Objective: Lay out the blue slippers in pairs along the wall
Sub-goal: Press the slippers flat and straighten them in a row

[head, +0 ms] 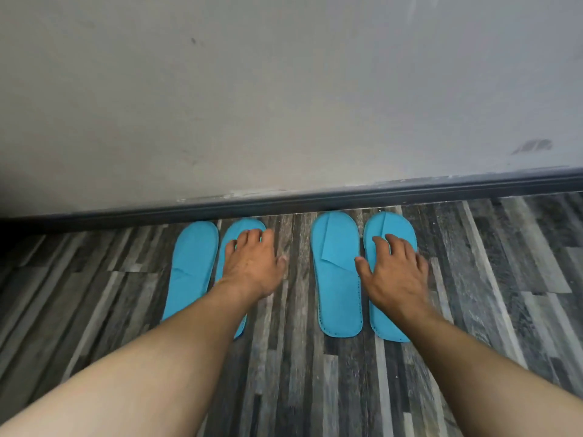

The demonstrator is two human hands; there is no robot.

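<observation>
Grey plank floor [299, 373] meets pale wall [284, 89] at dark skirting [347, 197]. Four blue slippers [336, 272] in two pairs, toes to skirting. Left hand [252, 266] flat, fingers spread, on left pair's inner slipper [244, 228]. Right hand [394, 269] flat, spread, on rightmost slipper [391, 225]. Neither grip closed.

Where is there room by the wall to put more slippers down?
Bare floor lies left of the left pair, and more right of the right pair, along the baseboard. A narrow strip runs between the pairs. It is crowded where the left hand and right hand press flat on slippers.
</observation>
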